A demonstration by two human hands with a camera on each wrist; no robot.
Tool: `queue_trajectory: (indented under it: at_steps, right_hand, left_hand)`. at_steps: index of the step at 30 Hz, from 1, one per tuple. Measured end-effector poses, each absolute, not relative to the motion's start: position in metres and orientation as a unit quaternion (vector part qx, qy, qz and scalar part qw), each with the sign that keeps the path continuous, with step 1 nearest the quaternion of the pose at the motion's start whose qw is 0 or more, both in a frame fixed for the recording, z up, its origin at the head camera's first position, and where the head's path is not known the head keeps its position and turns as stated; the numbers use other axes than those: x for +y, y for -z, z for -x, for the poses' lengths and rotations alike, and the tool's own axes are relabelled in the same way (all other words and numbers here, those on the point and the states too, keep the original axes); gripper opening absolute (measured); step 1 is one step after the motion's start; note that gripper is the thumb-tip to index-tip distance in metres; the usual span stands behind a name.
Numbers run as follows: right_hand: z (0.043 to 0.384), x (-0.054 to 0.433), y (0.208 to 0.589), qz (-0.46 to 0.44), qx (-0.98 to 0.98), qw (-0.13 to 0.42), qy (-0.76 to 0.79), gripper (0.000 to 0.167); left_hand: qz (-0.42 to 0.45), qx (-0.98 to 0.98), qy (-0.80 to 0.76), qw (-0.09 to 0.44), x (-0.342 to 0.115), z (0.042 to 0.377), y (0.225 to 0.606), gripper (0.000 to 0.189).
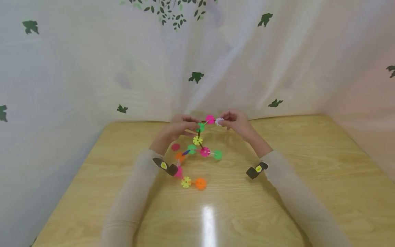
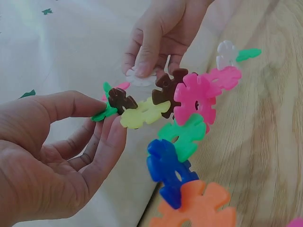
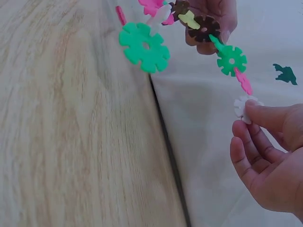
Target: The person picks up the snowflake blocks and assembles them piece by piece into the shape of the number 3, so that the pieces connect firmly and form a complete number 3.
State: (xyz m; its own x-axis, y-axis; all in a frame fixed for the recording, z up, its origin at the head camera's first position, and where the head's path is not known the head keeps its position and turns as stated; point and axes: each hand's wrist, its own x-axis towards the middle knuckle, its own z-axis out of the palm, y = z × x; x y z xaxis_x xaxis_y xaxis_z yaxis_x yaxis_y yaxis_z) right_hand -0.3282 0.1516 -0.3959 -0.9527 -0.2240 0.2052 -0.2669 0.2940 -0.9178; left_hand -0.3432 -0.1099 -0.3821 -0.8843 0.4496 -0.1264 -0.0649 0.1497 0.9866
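Note:
Notched plastic flower discs, slotted edge to edge, form a branching chain held up over the table. My right hand (image 1: 237, 121) pinches a white disc (image 3: 240, 109) at one end between thumb and fingers. That disc joins a pink disc (image 3: 243, 81), which leads to a green disc (image 3: 232, 61). With thumb and fingers, my left hand (image 1: 180, 127) pinches the chain at green (image 2: 105, 109), beside a brown disc (image 2: 122, 100). A yellow disc (image 2: 144, 113) follows. Further along are pink, green, a blue disc (image 2: 169, 170) and an orange disc (image 2: 201, 205). A side branch ends in a green disc (image 1: 217, 155).
The lower chain end, a yellow disc (image 1: 186, 182) and an orange disc (image 1: 200, 184), hangs toward the front. Under everything lies a wood-grain table (image 1: 277, 206). A pale curtain (image 1: 148, 85) with green leaf prints stands right behind its back edge.

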Motion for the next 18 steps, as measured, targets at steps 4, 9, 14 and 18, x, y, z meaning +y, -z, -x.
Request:
queue_trajectory:
  at_steps: [4, 9, 14, 18]
  right_hand:
    - [0.3288, 0.1499, 0.3976, -0.153, -0.787, 0.033, -0.597, 0.023]
    - [0.3315, 0.1484, 0.4012, -0.162, -0.782, 0.039, -0.600, 0.021]
    - [0.3320, 0.1473, 0.3988, -0.159, -0.789, 0.052, -0.591, 0.019]
    - [0.3324, 0.1476, 0.3987, -0.166, -0.792, 0.058, -0.584, 0.019]
  left_hand:
    - [-0.117, 0.721, -0.654, 0.197, -0.1049, 0.3412, 0.3896, 0.023]
    - [-0.110, 0.714, -0.666, 0.187, -0.1029, 0.3390, 0.3936, 0.025]
    - [-0.129, 0.721, -0.655, 0.186, -0.1033, 0.3406, 0.3921, 0.031]
    - [-0.153, 0.739, -0.625, 0.202, -0.1037, 0.3426, 0.3913, 0.036]
